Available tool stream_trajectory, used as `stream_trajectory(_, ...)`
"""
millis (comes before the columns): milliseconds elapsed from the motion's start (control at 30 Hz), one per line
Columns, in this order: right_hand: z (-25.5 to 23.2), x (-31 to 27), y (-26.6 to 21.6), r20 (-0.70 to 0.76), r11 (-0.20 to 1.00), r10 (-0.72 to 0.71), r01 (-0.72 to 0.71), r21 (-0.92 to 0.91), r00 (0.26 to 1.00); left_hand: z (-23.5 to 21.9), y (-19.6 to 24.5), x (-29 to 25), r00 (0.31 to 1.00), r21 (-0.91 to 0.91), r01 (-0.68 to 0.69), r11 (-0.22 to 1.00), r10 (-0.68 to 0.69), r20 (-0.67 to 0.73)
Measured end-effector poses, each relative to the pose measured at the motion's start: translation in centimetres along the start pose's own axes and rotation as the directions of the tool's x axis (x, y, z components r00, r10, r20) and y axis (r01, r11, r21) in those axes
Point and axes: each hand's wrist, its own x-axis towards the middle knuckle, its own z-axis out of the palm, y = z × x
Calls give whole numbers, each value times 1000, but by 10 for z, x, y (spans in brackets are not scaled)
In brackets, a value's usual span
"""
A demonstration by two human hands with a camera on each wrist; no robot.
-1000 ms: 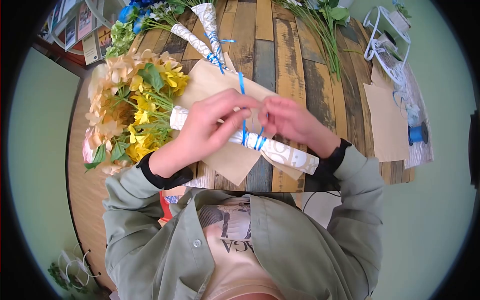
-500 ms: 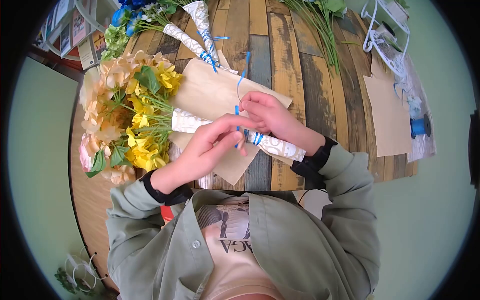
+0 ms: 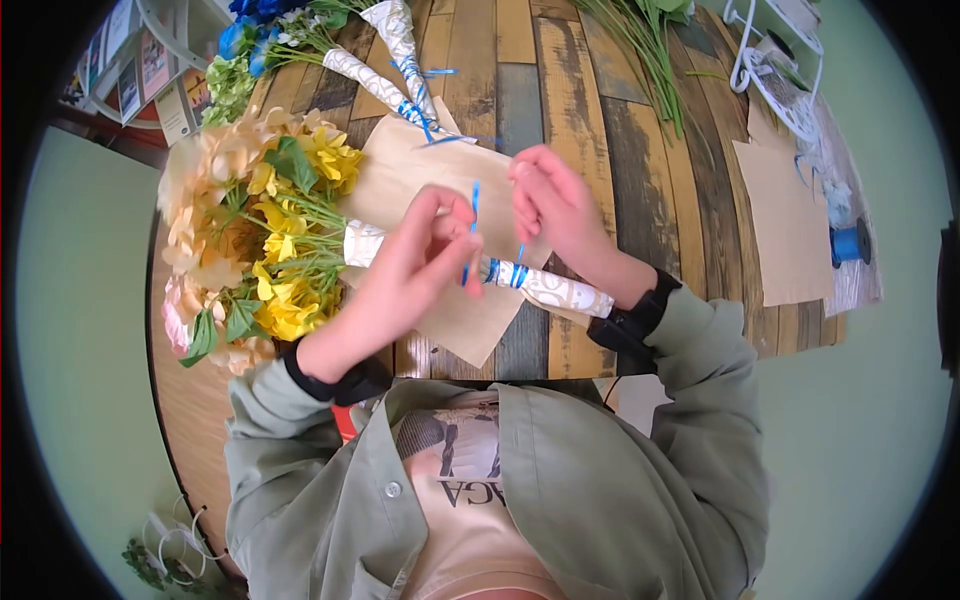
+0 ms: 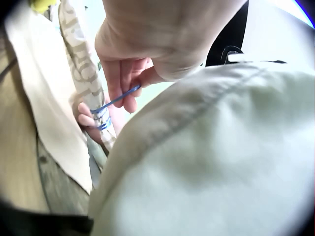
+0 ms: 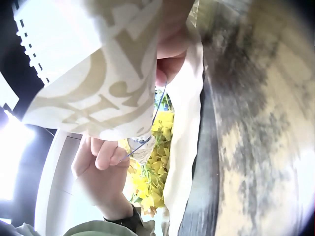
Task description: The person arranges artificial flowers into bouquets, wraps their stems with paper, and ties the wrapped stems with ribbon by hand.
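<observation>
The left hand (image 3: 425, 250) pinches one end of the blue ribbon (image 3: 519, 274) and the right hand (image 3: 568, 215) pinches the other, the ribbon wound round the white wrap (image 3: 568, 292) that lies aslant beneath them. Out of the wrap's left end spread yellow flowers (image 3: 290, 303) and peach flowers (image 3: 205, 165), with brown paper (image 3: 415, 165) under the wrap on the plank table (image 3: 635, 215). Beyond lie two wrapped bunches (image 3: 365, 80), and over to the right stands a blue spool (image 3: 847, 244).
</observation>
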Motion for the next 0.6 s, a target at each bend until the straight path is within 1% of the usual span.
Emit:
stream_trajectory(33,6,-2,-5,-17,965,-214,209,-156,977,-3,1,10,1000,-14,22,1000,-22,15)
stream_trajectory(67,11,-5,-10,-1,863,-422,401,-307,907,-4,3,17,999,-28,44,999,-43,34)
stream_trajectory(100,18,-8,-14,20,791,-513,482,-378,858,-5,-1,23,998,-33,56,998,-54,41)
stream_trajectory(133,19,-8,-24,23,788,-514,483,-381,858,-3,0,26,998,-35,51,998,-50,41)
stream_trajectory(167,21,-8,-35,213,503,-645,618,-605,734,-1,1,29,994,4,73,997,-73,86)
stream_trajectory(200,21,-9,-43,431,140,-678,681,-719,595,1,2,30,986,44,95,995,-100,132)
stream_trajectory(233,21,-9,-46,427,142,-679,677,-722,597,1,1,32,985,43,98,994,-103,136)
stream_trajectory(300,22,-10,-48,458,152,-619,670,-727,638,0,-6,35,961,126,-16,992,-20,277)
stream_trajectory(333,19,-8,-46,453,153,-623,667,-729,638,-2,-9,36,959,128,-14,992,-23,282)
stream_trajectory(367,14,-4,-42,386,387,-548,634,-670,742,-4,-13,37,958,108,10,994,-40,285)
stream_trajectory(400,9,0,-38,337,600,-444,555,-577,830,-5,-16,38,957,87,35,996,-59,285)
stream_trajectory(433,4,2,-36,337,601,-444,555,-575,830,-5,-19,38,957,88,37,995,-61,284)
stream_trajectory(467,-3,2,-35,304,730,-314,433,-529,899,-6,-22,38,957,55,52,997,-65,282)
stream_trajectory(500,-9,2,-36,281,830,-171,292,-475,944,-6,-23,39,958,22,65,998,-68,280)
stream_trajectory(533,-13,1,-43,283,831,-172,293,-473,944,-7,-22,39,958,23,65,998,-69,278)
stream_trajectory(567,-16,-2,-54,329,700,-44,264,-664,943,-7,-22,38,958,29,55,998,-61,279)
stream_trajectory(600,-16,-4,-62,341,523,92,246,-816,936,-7,-22,38,958,35,46,998,-53,281)
